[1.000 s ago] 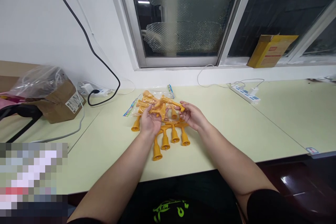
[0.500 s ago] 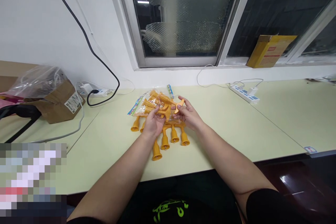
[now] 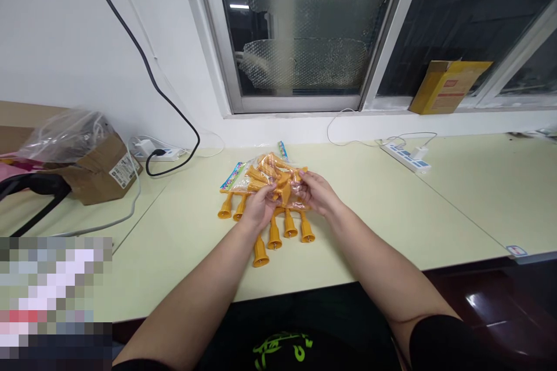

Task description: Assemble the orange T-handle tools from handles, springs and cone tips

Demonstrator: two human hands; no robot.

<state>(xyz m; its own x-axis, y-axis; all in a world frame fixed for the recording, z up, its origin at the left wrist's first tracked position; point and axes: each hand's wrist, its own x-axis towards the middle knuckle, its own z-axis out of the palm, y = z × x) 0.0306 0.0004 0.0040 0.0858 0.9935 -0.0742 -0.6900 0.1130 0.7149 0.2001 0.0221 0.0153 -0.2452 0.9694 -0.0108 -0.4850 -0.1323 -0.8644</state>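
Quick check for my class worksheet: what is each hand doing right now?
Left hand: closed, holding the clear bag of yellow pieces.
Right hand: closed on the end of one yellow piece; whether through the bag cannot be told.

Plastic bag (image 3: 242, 184), bells (image 3: 256, 175) in it, mid-worktop (image 3: 383, 214) toward back edge, between left hand (image 3: 260, 208) and right hand (image 3: 319, 192). Loose bells (image 3: 274, 236) on worktop, bag's front-edge side, some either side of left hand. Carton (image 3: 98, 171) near left end, plastic wrap (image 3: 69, 133) atop. Power strip (image 3: 170, 154) at back edge, right of carton. Second power strip (image 3: 405, 156) right of bag. Flat box (image 3: 452, 90) on windowsill (image 3: 300, 116), behind worktop, right.
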